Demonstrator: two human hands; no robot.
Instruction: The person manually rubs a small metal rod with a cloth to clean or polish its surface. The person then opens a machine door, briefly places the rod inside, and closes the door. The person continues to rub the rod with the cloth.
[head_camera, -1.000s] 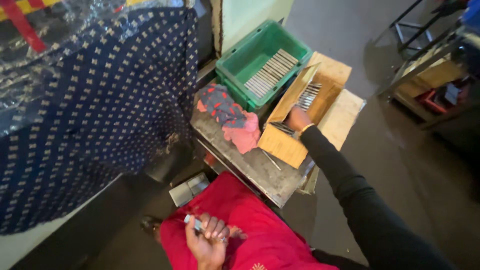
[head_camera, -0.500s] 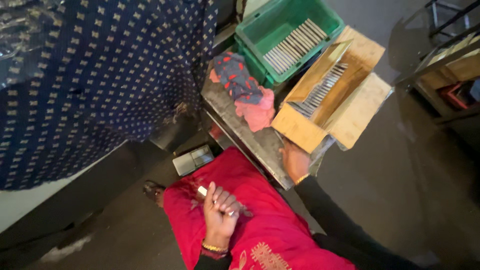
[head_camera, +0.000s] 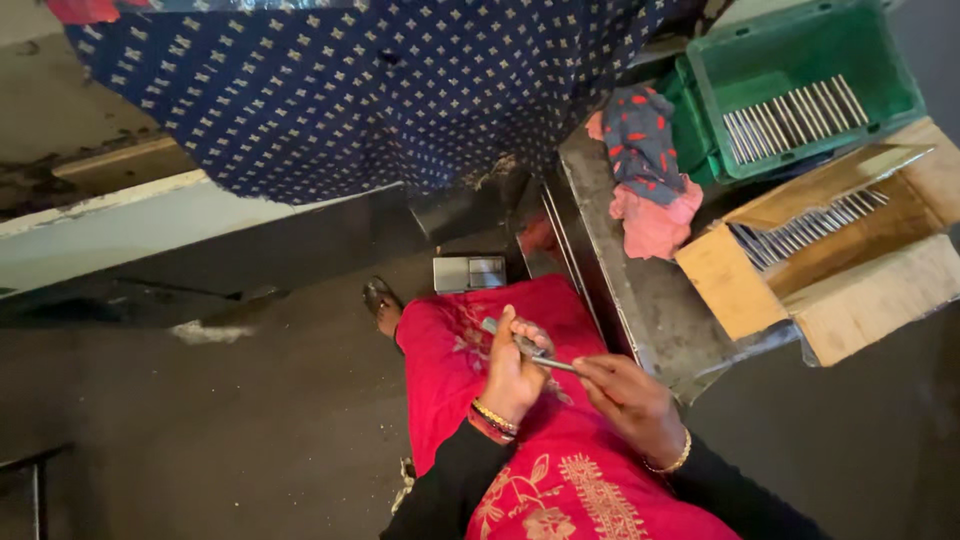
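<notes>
My left hand (head_camera: 512, 372) rests on my red-clothed lap and grips a small grey tool (head_camera: 503, 331). A thin metal rod (head_camera: 556, 365) runs from that tool to my right hand (head_camera: 628, 397), whose fingertips pinch its other end. Both hands meet over my lap, just left of a low metal bench (head_camera: 640, 290). On the bench sits a cardboard box (head_camera: 830, 260) with a row of similar metal rods (head_camera: 806, 230), and behind it a green plastic crate (head_camera: 800, 85) with more rods.
A pink and patterned blue cloth (head_camera: 648, 180) lies on the bench beside the crate. A blue dotted fabric (head_camera: 360, 90) hangs above. A small grey box (head_camera: 468, 272) sits on the dark floor near my foot (head_camera: 382, 306).
My right hand left the cardboard box and came back to my lap, now pinching a rod against the tool in my left hand. The view has tilted downward.
</notes>
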